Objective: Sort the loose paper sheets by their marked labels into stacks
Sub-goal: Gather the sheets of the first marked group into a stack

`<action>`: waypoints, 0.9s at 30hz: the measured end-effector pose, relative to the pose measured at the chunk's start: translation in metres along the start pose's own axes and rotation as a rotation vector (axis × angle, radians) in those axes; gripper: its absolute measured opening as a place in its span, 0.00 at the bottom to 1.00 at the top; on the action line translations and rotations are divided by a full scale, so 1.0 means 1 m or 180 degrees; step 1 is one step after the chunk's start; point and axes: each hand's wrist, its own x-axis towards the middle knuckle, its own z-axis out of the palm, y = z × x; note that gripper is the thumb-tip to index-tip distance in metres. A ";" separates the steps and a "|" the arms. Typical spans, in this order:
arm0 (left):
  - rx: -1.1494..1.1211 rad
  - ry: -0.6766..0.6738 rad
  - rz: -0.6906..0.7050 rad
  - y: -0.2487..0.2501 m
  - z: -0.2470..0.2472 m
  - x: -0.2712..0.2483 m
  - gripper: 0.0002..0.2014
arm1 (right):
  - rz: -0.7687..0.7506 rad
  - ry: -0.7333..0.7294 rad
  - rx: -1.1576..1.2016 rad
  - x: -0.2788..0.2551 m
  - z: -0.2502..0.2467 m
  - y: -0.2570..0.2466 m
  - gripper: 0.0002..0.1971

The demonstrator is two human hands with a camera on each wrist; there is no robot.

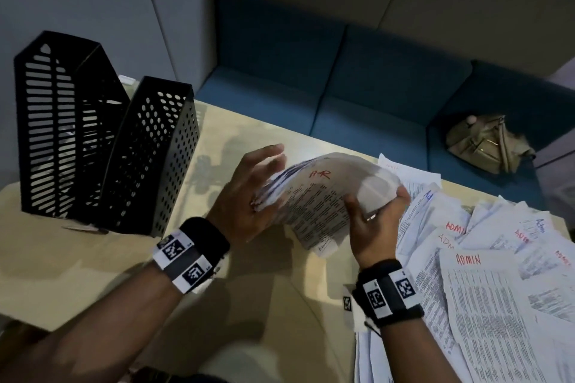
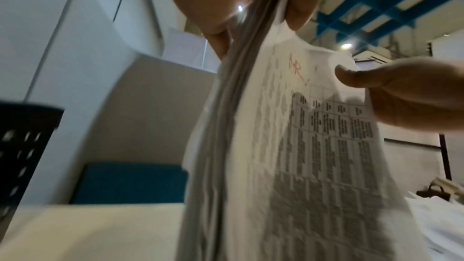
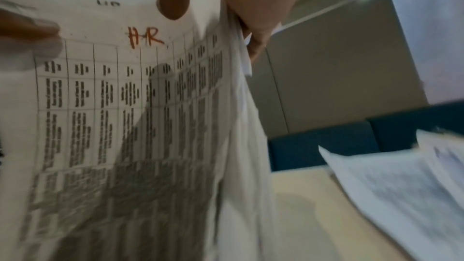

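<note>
A thick stack of printed sheets (image 1: 320, 196), its front sheet marked "HR" in red, is held curved above the beige table (image 1: 93, 264). My left hand (image 1: 252, 193) pinches the stack's left edge, with the fingers stretched behind it. My right hand (image 1: 376, 221) grips the right edge, thumb on the front sheet. The left wrist view shows the stack (image 2: 276, 156) edge-on between my thumb and fingers. In the right wrist view the HR sheet (image 3: 113, 96) fills the left half, under my right thumb (image 3: 173, 5). Loose sheets marked "ADMIN" (image 1: 485, 261) lie spread on the table at the right.
Two black perforated file holders (image 1: 62, 121) (image 1: 152, 152) stand at the table's left. A blue sofa (image 1: 357, 81) runs behind the table, with a tan bag (image 1: 485, 143) on its seat. Grey partition walls close off the back.
</note>
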 end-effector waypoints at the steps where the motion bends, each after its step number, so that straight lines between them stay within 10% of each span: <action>1: 0.0176 -0.0059 0.0120 0.002 -0.003 0.008 0.27 | -0.0307 0.0146 -0.0139 0.006 0.000 -0.005 0.37; 5: 0.0287 -0.0301 0.0347 0.004 -0.009 0.023 0.14 | -0.1296 0.0039 -0.0725 0.022 -0.007 -0.007 0.44; 17: 0.0081 -0.0107 0.0080 -0.012 -0.017 0.019 0.19 | -0.1598 -0.0235 -0.1119 0.027 -0.011 -0.004 0.29; 21: -0.0321 0.0012 -0.0723 -0.022 -0.009 0.007 0.36 | -0.1641 -0.0054 -0.0746 0.028 -0.005 -0.001 0.22; 24: -0.0804 0.0052 -0.1812 -0.025 0.004 0.001 0.22 | -0.1611 -0.0029 -0.0568 0.027 0.002 -0.001 0.23; 27: -0.0525 0.0330 -0.1761 -0.022 0.014 0.003 0.08 | -0.1434 0.0073 -0.0841 0.028 0.008 -0.002 0.25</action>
